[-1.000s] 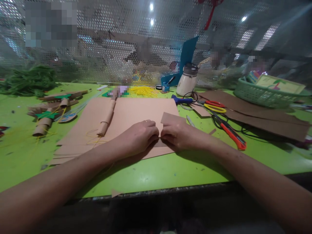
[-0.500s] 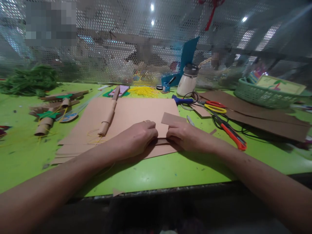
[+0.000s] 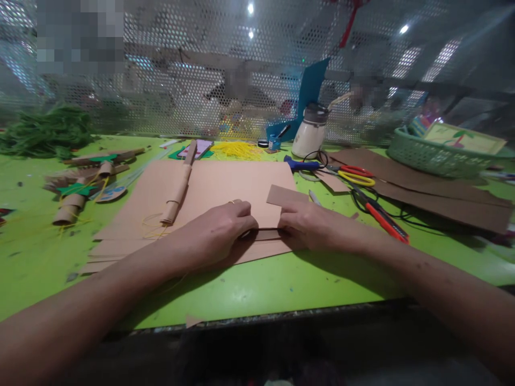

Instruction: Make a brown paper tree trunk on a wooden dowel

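partly hidden: left hand (image 3: 215, 230) and right hand (image 3: 308, 225), curled at brown paper (image 3: 267, 235), pinch not discernible. bare green table (image 3: 257, 295) in front.

A green basket (image 3: 432, 156) stands far right, a heap of green strands (image 3: 50, 131) far left

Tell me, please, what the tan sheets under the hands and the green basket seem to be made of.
The tan sheets: probably matte card or thick paper, from their flat, unshiny faces and thin, stacked edges.
The green basket: likely moulded plastic, fairly smooth and dull, from its even colour and regular perforated wall.
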### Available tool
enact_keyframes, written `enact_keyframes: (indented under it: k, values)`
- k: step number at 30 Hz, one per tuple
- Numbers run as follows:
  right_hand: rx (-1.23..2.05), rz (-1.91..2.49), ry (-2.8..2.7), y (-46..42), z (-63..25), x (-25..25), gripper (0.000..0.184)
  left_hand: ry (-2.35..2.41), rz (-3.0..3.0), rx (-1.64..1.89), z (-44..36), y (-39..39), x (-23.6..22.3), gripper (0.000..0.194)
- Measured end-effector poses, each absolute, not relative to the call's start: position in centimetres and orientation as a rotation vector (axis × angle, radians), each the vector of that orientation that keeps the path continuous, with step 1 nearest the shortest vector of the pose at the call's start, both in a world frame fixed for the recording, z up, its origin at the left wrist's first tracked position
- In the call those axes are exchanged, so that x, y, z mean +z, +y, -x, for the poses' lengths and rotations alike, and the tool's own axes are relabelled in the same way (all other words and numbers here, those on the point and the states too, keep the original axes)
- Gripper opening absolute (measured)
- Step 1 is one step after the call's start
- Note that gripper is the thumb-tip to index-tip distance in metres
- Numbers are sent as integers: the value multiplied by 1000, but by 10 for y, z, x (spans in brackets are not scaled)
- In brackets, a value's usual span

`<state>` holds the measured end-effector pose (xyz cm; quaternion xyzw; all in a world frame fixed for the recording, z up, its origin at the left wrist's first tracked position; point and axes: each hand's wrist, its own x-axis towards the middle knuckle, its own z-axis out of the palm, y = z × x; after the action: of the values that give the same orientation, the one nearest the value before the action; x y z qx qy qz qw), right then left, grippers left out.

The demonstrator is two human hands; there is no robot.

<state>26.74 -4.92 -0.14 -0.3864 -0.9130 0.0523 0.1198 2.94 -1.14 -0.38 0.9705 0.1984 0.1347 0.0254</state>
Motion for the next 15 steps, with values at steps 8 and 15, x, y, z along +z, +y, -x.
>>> enact_keyframes:
  k: [8,15]
  values:
    - [122,1145,-2725,-54,-268,-1,15,646,-3037,404,-28,-12,-7,21]
    - [-255,1105,-2560,-66,-267,-26,18,660,-3047,438,-28,-14,-4,18]
